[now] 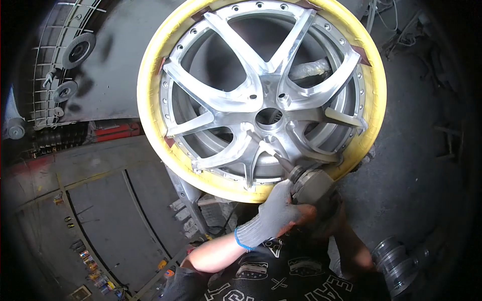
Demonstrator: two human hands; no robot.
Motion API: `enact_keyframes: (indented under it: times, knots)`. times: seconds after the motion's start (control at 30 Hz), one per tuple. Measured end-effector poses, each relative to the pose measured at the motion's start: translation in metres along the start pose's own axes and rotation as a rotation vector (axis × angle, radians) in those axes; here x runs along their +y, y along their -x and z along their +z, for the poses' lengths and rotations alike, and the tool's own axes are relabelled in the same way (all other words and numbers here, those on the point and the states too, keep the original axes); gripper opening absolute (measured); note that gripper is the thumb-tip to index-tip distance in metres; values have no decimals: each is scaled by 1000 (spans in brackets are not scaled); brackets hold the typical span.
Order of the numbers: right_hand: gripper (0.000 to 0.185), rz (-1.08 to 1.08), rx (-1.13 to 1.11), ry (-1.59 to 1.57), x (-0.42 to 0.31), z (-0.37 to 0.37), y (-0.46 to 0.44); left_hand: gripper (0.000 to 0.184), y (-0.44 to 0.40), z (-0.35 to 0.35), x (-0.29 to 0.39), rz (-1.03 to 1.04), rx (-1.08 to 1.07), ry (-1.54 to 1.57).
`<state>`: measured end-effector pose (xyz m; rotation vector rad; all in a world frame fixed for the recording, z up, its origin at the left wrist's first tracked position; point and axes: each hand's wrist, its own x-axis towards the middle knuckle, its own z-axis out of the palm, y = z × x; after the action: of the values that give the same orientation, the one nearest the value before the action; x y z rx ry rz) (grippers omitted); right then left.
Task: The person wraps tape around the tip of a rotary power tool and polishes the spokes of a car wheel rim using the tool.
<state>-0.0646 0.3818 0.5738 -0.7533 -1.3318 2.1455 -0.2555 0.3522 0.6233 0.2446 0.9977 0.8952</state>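
A silver multi-spoke wheel rim [236, 55] with yellow tape [149, 95] around its outer lip fills the upper middle. My left hand [277, 214], in a grey glove with a blue cuff edge, is closed at the near side of a dark die grinder [312, 186]. My right hand [326, 216] is in deep shadow at the tool's rear, its forearm leading up to it. It appears wrapped around the body, though its fingers barely show. The grinder's narrow nose points up-left, and its pale tip [268, 148] is against or just above a lower spoke near the hub.
A wire rack [47, 75] at upper left holds round grinding wheels [79, 50]. Below it lies a red object [115, 131]. A metal stand leg [188, 193] is under the rim. Small coloured items [95, 271] line the lower left, and a metal cylinder [394, 263] stands lower right.
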Motion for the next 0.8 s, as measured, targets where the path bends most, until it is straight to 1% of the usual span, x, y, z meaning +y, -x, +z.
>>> enact_keyframes:
  times: [0.03,0.1,0.13,0.2,0.27,0.3,0.37,0.4,0.47,0.5,0.57,0.7,0.77,0.8]
  knots:
    - [96,-8,18,-10,7,-2,1,53,-1,1,5,-45,-8,164]
    - [99,-26,58,-28,22,-6,4,49,-5,8,16,-95,-15,325]
    - [100,-34,81,-30,30,-8,6,50,-8,14,21,-96,77,197]
    - [103,-50,119,-36,46,-9,9,50,-12,20,19,-99,170,67]
    - [105,-62,155,-56,62,-8,13,50,-16,22,10,-8,171,14]
    - [107,-75,168,-79,70,-6,16,50,-15,19,6,-8,174,7]
    - [109,-93,180,-180,88,-3,21,53,-11,14,-2,24,197,-168]
    - [108,-103,170,-268,97,1,25,53,-10,15,0,22,200,-170]
    - [107,-119,147,-439,108,6,32,55,-6,20,7,-48,190,-299]
    - [106,-123,140,-483,110,6,33,55,-8,21,6,-49,192,-299]
    - [105,-129,131,-542,112,5,32,56,-13,22,2,179,190,-379]
    - [102,-45,185,-628,120,-5,29,57,-21,21,11,178,168,-447]
    - [101,0,216,-701,128,-6,30,56,-18,29,28,-3,212,-541]
    - [101,21,233,-744,130,-8,32,56,-19,27,23,-4,214,-542]
